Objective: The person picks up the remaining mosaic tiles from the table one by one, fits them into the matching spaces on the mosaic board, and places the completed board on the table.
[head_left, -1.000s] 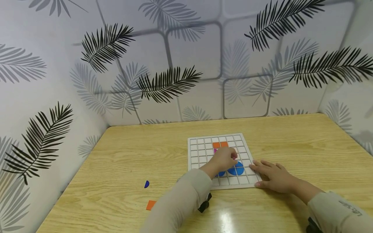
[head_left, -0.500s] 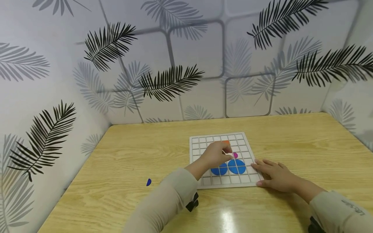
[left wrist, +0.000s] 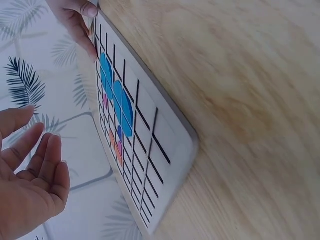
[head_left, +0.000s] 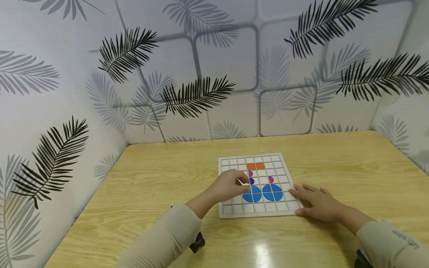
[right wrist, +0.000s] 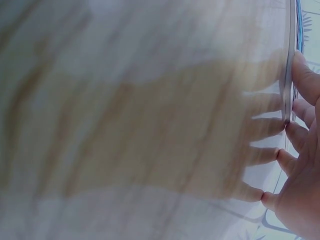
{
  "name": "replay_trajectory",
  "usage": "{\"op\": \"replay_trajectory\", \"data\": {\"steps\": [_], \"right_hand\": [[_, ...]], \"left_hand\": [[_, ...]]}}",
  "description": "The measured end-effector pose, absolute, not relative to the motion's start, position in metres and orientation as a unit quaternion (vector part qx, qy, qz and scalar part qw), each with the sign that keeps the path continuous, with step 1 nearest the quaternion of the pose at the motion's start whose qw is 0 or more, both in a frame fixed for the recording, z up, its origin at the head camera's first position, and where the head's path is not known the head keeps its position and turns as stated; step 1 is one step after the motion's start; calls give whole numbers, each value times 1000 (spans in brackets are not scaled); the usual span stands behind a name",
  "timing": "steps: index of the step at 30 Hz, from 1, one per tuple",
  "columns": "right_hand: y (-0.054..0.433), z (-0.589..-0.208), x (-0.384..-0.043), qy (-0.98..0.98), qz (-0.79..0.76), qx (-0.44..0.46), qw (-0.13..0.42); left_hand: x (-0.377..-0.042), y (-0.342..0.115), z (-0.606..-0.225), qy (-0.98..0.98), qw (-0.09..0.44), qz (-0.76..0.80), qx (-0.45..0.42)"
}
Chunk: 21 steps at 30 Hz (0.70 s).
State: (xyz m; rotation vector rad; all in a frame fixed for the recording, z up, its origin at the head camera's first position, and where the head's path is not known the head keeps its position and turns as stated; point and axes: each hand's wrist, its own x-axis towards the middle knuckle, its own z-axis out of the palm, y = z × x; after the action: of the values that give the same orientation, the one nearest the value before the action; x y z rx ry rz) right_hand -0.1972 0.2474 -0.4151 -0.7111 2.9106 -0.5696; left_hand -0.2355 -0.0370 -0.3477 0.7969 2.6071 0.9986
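A white gridded board [head_left: 234,210] lies on the table with coloured flat pieces on it. My left hand [head_left: 228,185] hovers over its left part, fingers loosely bent; the left wrist view shows nothing in that hand [left wrist: 35,180]. Just right of its fingertips is a dark blue half-disc [head_left: 252,181], below a magenta half-disc [head_left: 250,174]. Another magenta half-disc [head_left: 271,179] lies further right. Two blue discs [head_left: 256,197] [head_left: 277,196] sit nearer me, two orange squares [head_left: 251,166] [head_left: 260,166] farther away. My right hand [head_left: 316,203] rests with extended fingers at the board's right edge.
The tip of a loose dark blue piece [head_left: 171,206] shows on the table beside the left sleeve [head_left: 167,234], which hides the rest of it. A patterned wall [head_left: 228,111] stands behind the wooden table [head_left: 161,163].
My left hand has moved left across the board, uncovering the dark blue half-disc, a magenta half-disc and the orange squares. The left sleeve now covers most of the loose blue piece. My right hand stays put.
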Motion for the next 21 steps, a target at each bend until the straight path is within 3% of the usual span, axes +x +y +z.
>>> {"op": "replay_trajectory", "data": {"steps": [21], "right_hand": [[246, -413, -196, 955, -177, -229, 58]], "left_hand": [[-222, -129, -344, 889, 120, 370, 243]]}}
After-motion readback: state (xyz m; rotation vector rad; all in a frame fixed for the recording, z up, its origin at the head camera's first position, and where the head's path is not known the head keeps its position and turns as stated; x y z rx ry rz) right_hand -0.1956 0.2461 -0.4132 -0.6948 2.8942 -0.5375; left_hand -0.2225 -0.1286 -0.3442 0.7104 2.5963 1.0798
